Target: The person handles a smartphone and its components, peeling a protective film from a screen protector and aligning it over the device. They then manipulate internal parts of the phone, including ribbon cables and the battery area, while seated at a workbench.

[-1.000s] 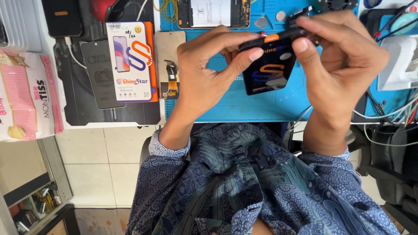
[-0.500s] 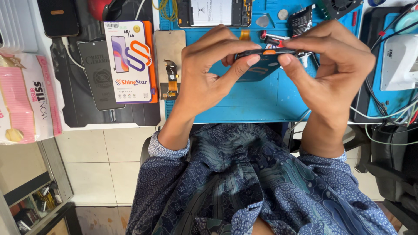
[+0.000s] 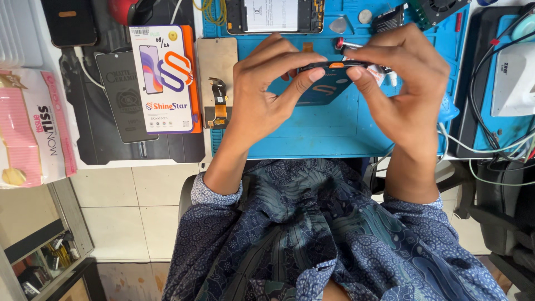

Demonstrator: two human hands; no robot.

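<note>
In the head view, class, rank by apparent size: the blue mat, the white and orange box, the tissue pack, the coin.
1. blue mat
2. tissue pack, partly cut off at the frame edge; close to the box, so unsure
3. white and orange box
4. coin

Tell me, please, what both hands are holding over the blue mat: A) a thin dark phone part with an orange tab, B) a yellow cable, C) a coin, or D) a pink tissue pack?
A: the left hand and right hand pinch a thin dark phone part edge-on above the blue mat.

Bright, even light — soft shadows, sharp focus, slight bending at edges.
</note>
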